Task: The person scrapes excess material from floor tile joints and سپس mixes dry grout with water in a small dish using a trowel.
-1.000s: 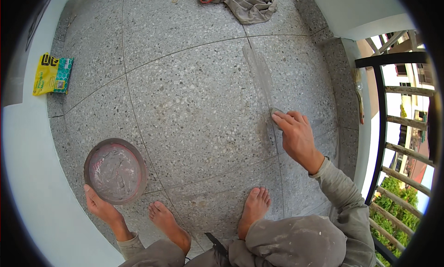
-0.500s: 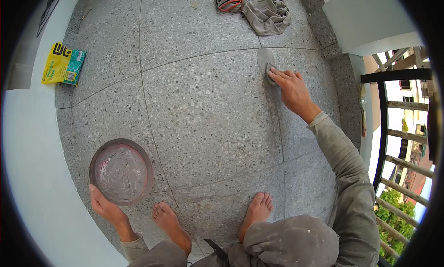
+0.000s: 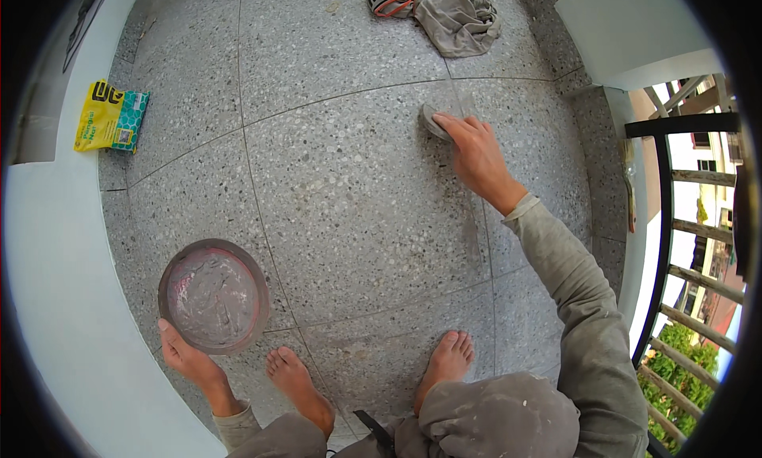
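Note:
My left hand (image 3: 186,355) grips the lower-left rim of a round shallow container (image 3: 214,295) with grey paste spread inside and pink showing round its edge. My right hand (image 3: 480,156) holds a small grey pad (image 3: 434,121) against the speckled terrazzo floor (image 3: 349,204). A wet-looking grey streak (image 3: 460,97) runs along the grout line under and beside it, up toward the upper tile joint.
My bare feet stand at the bottom. Crumpled grey cloth (image 3: 456,21) lies at the back, a yellow and teal packet (image 3: 107,121) by the left white ledge (image 3: 55,259). A brush-like tool (image 3: 630,188) rests along the right edge beside a black railing (image 3: 663,220).
My right hand moved forward along the grout line with the pad, then slightly left and down off the streak. My left hand and the container shifted only slightly in the view.

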The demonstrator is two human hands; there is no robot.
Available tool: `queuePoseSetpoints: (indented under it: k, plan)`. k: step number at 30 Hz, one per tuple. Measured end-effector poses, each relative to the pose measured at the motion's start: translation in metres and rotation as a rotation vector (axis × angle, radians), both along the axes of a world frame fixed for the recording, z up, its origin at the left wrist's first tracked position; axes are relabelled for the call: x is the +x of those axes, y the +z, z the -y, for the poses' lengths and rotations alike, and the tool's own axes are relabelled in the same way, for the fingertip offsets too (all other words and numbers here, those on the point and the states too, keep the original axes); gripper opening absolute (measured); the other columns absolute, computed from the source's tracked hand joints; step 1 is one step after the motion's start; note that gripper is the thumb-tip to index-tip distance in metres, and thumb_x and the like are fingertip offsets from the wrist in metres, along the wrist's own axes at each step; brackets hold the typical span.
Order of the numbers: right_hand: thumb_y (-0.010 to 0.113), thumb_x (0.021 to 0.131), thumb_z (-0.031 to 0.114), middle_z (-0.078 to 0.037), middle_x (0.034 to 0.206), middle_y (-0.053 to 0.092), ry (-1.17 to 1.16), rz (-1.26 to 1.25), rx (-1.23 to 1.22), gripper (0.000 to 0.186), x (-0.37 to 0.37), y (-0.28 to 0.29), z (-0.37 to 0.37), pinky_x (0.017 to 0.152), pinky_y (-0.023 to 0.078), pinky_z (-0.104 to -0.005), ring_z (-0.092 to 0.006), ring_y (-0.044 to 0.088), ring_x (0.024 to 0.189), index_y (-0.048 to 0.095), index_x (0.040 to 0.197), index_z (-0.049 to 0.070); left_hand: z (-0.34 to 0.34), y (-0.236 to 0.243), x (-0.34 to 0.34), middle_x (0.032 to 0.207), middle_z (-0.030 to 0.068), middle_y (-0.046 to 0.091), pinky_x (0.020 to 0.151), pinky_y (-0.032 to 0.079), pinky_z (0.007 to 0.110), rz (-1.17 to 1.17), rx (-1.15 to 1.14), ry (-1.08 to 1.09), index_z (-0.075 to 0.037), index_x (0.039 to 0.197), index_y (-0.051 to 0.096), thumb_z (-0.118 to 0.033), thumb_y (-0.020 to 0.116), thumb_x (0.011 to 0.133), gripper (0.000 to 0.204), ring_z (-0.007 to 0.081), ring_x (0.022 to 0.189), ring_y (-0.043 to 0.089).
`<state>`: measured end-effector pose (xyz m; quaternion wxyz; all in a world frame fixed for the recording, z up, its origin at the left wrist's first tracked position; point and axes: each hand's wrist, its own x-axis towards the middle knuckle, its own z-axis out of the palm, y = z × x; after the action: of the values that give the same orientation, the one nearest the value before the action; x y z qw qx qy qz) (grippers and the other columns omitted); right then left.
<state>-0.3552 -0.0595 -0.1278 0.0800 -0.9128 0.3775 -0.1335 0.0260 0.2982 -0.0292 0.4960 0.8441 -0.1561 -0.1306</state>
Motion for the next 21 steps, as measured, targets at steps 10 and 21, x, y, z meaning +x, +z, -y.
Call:
queuePoseSetpoints:
  k: [10, 21]
  plan:
    - [0.057, 0.085, -0.003, -0.014, 0.134, 0.066, -0.074, -0.175, -0.163, 0.049, -0.018, -0.009, 0.036, 0.098, 0.043, -0.0394, -0.0279, 0.060, 0.115, 0.062, 0.133, 0.003, 0.011, 0.002, -0.005, 0.103, 0.0073, 0.068, 0.080, 0.049, 0.029, 0.033, 0.028, 0.031, 0.003, 0.107, 0.065, -0.042, 0.044, 0.111, 0.050, 0.0130, 0.088, 0.060]
    - [0.052, 0.086, -0.007, -0.019, 0.119, 0.070, -0.035, 0.113, -0.059, 0.042, -0.017, 0.021, 0.113, 0.100, 0.050, -0.0443, -0.0374, 0.064, 0.115, 0.067, 0.124, 0.002, -0.003, 0.003, 0.001, 0.102, 0.0067, 0.068, 0.082, 0.049, 0.029, 0.029, 0.052, -0.008, 0.004, 0.107, 0.066, -0.041, 0.044, 0.112, 0.051, 0.0130, 0.089, 0.059]
